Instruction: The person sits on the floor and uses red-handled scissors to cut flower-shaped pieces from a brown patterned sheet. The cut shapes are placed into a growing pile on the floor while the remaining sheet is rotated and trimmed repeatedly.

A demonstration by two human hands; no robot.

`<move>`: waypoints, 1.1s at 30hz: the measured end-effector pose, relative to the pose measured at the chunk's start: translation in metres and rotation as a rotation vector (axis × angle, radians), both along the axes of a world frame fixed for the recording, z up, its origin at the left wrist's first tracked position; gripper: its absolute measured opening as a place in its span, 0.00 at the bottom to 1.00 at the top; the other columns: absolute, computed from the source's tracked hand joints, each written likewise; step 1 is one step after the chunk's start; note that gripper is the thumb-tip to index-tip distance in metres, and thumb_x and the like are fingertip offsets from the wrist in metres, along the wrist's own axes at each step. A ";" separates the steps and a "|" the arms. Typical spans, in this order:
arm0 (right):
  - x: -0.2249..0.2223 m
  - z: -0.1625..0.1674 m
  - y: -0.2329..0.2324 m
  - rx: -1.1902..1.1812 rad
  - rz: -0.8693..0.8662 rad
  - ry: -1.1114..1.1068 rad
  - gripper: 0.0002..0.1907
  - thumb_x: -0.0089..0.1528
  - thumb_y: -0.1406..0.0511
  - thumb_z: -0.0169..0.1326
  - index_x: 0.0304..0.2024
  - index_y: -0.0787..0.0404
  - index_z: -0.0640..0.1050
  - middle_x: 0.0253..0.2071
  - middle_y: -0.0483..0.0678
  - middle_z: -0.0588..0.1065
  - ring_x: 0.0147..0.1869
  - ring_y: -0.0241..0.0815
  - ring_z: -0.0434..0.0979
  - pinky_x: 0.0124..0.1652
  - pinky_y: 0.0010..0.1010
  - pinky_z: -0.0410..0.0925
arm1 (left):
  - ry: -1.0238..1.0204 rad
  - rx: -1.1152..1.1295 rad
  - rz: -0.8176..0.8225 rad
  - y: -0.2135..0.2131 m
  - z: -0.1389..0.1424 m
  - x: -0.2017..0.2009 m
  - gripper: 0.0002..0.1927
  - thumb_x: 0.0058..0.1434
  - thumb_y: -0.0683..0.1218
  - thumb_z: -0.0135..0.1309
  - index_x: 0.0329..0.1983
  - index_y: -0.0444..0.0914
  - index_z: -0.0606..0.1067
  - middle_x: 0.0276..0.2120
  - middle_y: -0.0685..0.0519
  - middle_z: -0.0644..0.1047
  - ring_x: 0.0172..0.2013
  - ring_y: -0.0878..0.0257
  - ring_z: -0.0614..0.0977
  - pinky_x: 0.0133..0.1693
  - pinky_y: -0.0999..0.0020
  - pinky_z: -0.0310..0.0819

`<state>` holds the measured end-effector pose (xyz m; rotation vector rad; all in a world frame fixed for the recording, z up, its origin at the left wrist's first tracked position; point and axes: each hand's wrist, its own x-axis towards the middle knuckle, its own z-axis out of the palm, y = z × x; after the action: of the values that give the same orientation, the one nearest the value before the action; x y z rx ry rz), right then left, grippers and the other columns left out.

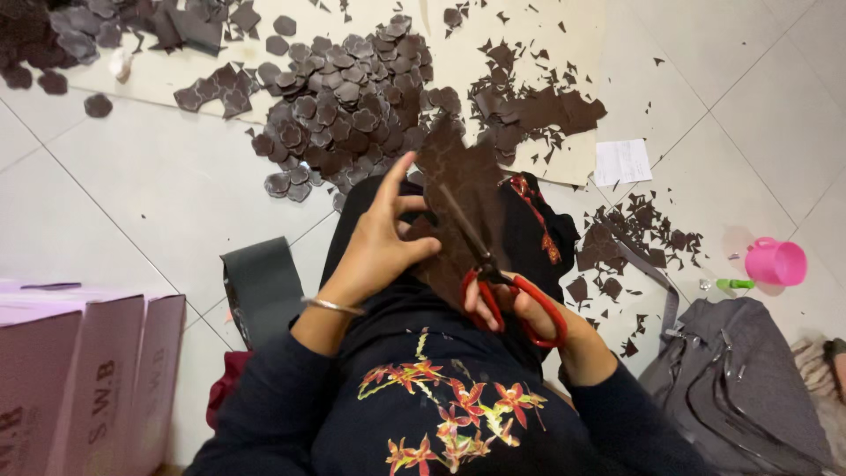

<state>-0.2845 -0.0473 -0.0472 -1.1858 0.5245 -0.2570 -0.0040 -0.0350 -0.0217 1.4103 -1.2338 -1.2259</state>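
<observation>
While we sit on the tiled floor (159, 189), our left hand (379, 247) pinches a dark brown sheet (467, 189) over our lap, thumb and fingers pressed on its near edge, index finger raised. Our right hand (515, 308) is closed through the red handles of the scissors (493, 269), whose blades lie nearly pressed together against the sheet. By our judgement much cutting is done: a large pile of flower-shaped brown pieces (344, 106) lies ahead on the floor and over the near edge of a pale board (520, 35), with offcut scraps (529, 110) at its right edge and more scraps (639, 234) beside our right knee. The held sheet remains largely uncut. Pink boxes (79, 379) stand at our left, a grey bag (740, 379) and pink cup (775, 262) at our right.
</observation>
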 end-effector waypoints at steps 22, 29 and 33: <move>0.054 -0.002 -0.007 -0.351 -0.741 -0.057 0.09 0.63 0.75 0.59 0.40 0.62 0.71 0.43 0.49 0.77 0.46 0.34 0.77 0.47 0.25 0.71 | 0.865 0.181 -0.025 0.024 -0.040 -0.043 0.19 0.60 0.34 0.60 0.54 0.32 0.72 0.37 0.52 0.79 0.33 0.69 0.79 0.33 0.77 0.73; 0.053 -0.001 0.001 -0.240 -0.711 0.005 0.10 0.61 0.75 0.60 0.41 0.64 0.72 0.43 0.51 0.76 0.39 0.36 0.78 0.38 0.28 0.73 | 0.884 0.177 0.103 0.026 -0.026 -0.038 0.19 0.59 0.34 0.57 0.53 0.34 0.70 0.40 0.50 0.79 0.34 0.65 0.83 0.37 0.71 0.81; 0.050 -0.001 0.004 -0.325 -0.665 -0.009 0.12 0.63 0.70 0.62 0.46 0.65 0.73 0.43 0.51 0.77 0.43 0.36 0.77 0.44 0.28 0.72 | 0.915 0.201 0.068 0.027 -0.020 -0.038 0.14 0.61 0.34 0.56 0.50 0.32 0.72 0.39 0.47 0.79 0.34 0.63 0.83 0.38 0.70 0.82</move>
<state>-0.2343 -0.0436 -0.0482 -1.2903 0.8856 -0.9431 -0.0420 -0.0076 -0.0414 0.8143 -0.4316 -1.6973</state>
